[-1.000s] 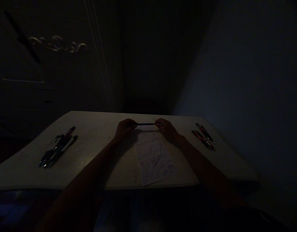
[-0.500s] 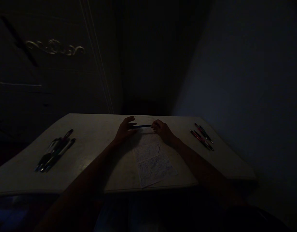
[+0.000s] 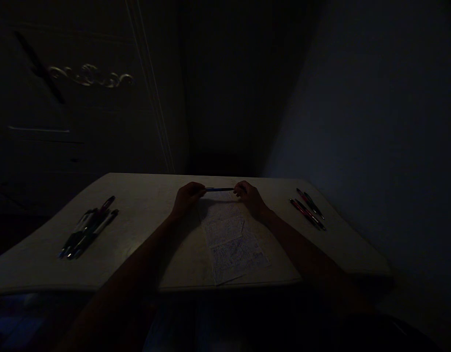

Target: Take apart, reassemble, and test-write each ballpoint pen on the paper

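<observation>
A dark blue pen (image 3: 220, 189) is stretched level between my two hands, above the far end of the scribbled paper. My left hand (image 3: 189, 196) is closed on the pen's left end, where a clip seems to show. The other end is pinched by the fingers of my right hand (image 3: 248, 196). Beneath and in front of the hands, sheets of paper (image 3: 236, 254) covered in scribbled lines overlap on the white table. Dim light hides the fine detail of the fingertips.
On the white table (image 3: 137, 195), a bunch of several pens (image 3: 88, 230) lies at the left. Several more pens (image 3: 306, 212) lie at the right. A dark cabinet with an ornate handle (image 3: 91, 77) stands on the left, and a wall (image 3: 375, 122) rises on the right.
My left hand's fingers were spread around the pen's left end; now they have closed on it. My right hand still holds the other end. The view has shifted slightly.
</observation>
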Action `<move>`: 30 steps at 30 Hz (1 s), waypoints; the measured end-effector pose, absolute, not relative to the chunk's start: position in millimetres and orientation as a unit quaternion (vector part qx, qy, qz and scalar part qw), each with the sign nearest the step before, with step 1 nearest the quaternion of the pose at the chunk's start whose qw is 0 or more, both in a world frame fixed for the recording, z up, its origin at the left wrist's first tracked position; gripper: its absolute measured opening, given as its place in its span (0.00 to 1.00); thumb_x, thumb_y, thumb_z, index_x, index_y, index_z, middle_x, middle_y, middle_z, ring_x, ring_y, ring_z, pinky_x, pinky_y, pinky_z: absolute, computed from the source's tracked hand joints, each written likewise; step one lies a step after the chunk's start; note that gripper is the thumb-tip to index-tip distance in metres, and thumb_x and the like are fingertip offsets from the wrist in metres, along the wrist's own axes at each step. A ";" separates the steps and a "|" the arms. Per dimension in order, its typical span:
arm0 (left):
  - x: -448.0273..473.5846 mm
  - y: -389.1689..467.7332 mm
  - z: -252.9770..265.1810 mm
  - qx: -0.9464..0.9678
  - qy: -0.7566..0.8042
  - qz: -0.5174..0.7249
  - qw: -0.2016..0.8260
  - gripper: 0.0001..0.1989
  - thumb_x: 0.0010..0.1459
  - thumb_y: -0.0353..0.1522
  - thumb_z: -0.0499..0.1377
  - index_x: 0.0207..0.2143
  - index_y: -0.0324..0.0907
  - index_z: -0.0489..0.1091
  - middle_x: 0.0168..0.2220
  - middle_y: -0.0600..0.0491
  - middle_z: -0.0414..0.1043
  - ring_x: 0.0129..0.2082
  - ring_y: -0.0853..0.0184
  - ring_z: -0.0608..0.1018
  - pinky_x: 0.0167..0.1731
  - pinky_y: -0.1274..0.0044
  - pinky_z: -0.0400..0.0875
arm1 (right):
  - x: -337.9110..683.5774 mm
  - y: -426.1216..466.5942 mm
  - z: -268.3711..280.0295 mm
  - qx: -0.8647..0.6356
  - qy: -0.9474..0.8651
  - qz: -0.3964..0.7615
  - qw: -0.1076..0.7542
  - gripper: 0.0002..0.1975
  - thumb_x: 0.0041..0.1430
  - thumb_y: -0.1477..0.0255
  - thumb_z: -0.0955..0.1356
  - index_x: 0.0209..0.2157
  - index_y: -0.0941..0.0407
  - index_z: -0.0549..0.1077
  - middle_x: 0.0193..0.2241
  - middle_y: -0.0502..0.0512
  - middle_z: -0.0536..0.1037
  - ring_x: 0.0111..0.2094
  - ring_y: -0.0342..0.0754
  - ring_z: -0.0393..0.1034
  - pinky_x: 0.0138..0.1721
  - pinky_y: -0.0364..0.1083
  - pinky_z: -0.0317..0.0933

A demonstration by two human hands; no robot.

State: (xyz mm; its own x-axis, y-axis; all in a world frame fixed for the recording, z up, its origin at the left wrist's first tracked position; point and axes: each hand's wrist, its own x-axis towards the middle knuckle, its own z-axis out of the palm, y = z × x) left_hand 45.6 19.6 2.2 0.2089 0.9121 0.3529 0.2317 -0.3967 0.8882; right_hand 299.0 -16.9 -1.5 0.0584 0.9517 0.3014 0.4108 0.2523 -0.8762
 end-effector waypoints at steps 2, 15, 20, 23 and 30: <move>45.9 22.4 0.0 0.687 0.387 0.490 0.371 0.18 0.48 0.40 0.67 0.40 0.42 0.74 0.42 0.46 0.79 0.41 0.58 0.80 0.41 0.69 0.75 | 299.9 -16.3 -2.4 -0.546 -0.627 0.277 0.482 0.09 0.58 0.62 0.64 0.33 0.53 0.69 0.31 0.52 0.75 0.32 0.48 0.69 0.33 0.47 0.65; 46.4 19.6 0.9 0.723 0.409 0.439 0.343 0.18 0.56 0.49 0.61 0.30 0.43 0.74 0.31 0.48 0.77 0.34 0.58 0.79 0.38 0.68 0.73 | 300.7 -15.3 -1.3 -0.538 -0.636 0.262 0.486 0.12 0.58 0.59 0.64 0.33 0.54 0.68 0.30 0.52 0.75 0.31 0.48 0.69 0.35 0.48 0.63; 48.2 21.8 -1.6 0.693 0.384 0.496 0.355 0.29 0.40 0.43 0.72 0.44 0.45 0.72 0.50 0.46 0.76 0.42 0.57 0.79 0.36 0.70 0.74 | 302.2 -13.8 -2.7 -0.543 -0.637 0.256 0.484 0.11 0.58 0.59 0.64 0.32 0.53 0.68 0.29 0.52 0.75 0.31 0.48 0.69 0.35 0.48 0.63; 50.4 19.2 -1.3 0.668 0.424 0.503 0.347 0.31 0.39 0.44 0.74 0.46 0.46 0.72 0.48 0.47 0.76 0.40 0.58 0.79 0.33 0.70 0.74 | 301.7 -13.7 -3.7 -0.542 -0.632 0.260 0.489 0.11 0.59 0.59 0.64 0.33 0.53 0.68 0.30 0.52 0.76 0.31 0.48 0.69 0.35 0.48 0.63; 49.9 14.7 4.9 0.721 0.425 0.423 0.347 0.20 0.57 0.50 0.60 0.27 0.43 0.74 0.27 0.49 0.75 0.31 0.59 0.77 0.34 0.68 0.72 | 300.2 -16.7 -2.8 -0.544 -0.637 0.255 0.483 0.10 0.60 0.61 0.64 0.33 0.53 0.68 0.31 0.52 0.76 0.32 0.48 0.69 0.36 0.48 0.64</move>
